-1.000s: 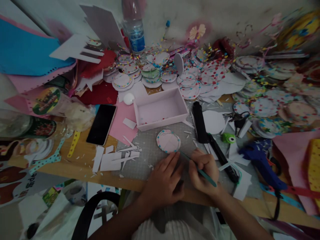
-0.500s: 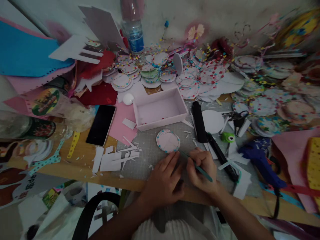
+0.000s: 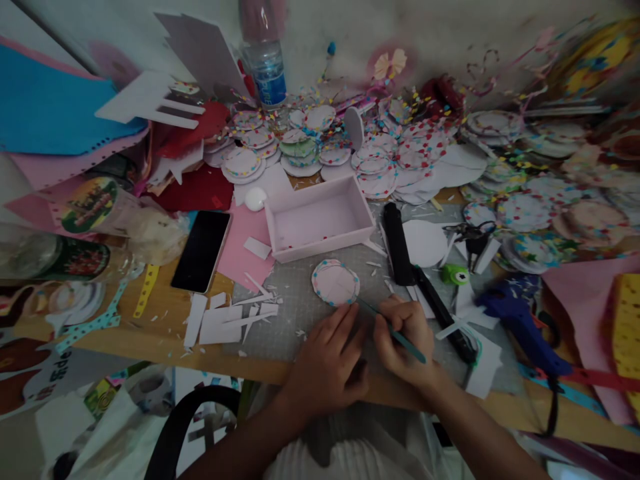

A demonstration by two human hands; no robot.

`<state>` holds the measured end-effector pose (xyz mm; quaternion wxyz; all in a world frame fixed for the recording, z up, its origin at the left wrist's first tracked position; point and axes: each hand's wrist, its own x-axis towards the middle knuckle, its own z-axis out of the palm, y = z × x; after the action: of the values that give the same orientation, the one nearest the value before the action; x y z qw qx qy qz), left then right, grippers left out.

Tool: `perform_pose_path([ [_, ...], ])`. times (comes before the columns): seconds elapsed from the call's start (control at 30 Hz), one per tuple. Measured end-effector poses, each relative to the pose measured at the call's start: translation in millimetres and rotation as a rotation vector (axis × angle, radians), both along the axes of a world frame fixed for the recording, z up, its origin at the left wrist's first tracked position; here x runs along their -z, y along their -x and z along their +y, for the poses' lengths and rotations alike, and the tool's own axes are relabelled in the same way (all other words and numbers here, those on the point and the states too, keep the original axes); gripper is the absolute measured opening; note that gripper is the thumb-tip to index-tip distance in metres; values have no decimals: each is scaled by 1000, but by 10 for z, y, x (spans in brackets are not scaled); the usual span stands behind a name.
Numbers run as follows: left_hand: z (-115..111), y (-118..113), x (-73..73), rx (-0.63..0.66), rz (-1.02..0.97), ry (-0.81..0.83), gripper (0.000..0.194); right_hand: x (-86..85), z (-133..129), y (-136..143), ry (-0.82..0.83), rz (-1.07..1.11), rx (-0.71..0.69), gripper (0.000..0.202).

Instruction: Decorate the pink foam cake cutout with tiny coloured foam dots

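Note:
A round white paper disc (image 3: 335, 283) with blue and red dots around its rim lies on the grey cutting mat (image 3: 295, 303). My left hand (image 3: 330, 360) rests flat below it, fingers stretched out and their tips at the disc's lower edge. In my right hand (image 3: 406, 337), closed in a pen-like grip, is a slim teal pointed tool (image 3: 410, 348); whether it is tweezers I cannot make out. The tool's thin tip points at the disc's lower right edge, close to my left fingertips. Just beyond the disc stands an open pale pink box (image 3: 320, 223) with a few red bits inside.
Dotted paper discs (image 3: 377, 163) are piled along the back. A phone (image 3: 201, 251) and paper scraps (image 3: 225, 323) lie left. On the right are a black stick-like object (image 3: 399, 243), a green punch (image 3: 454, 274) and a blue glue gun (image 3: 525, 323). A water bottle (image 3: 270, 73) stands behind.
Both hands, the disc and the teal tool keep nearly the same places. The whole view has shifted very slightly.

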<state>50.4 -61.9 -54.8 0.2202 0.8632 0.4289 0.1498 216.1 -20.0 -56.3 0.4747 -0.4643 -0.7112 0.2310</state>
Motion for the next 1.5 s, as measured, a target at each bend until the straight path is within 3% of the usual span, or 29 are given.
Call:
perform_pose_path([
  [1.27,7,-4,11,3,15,-46,60,78,-39,-19,69,-31,62,23],
  [1.5,10,14,7,8,16,-33,57,37,-39,-29,25,92,79,24],
])
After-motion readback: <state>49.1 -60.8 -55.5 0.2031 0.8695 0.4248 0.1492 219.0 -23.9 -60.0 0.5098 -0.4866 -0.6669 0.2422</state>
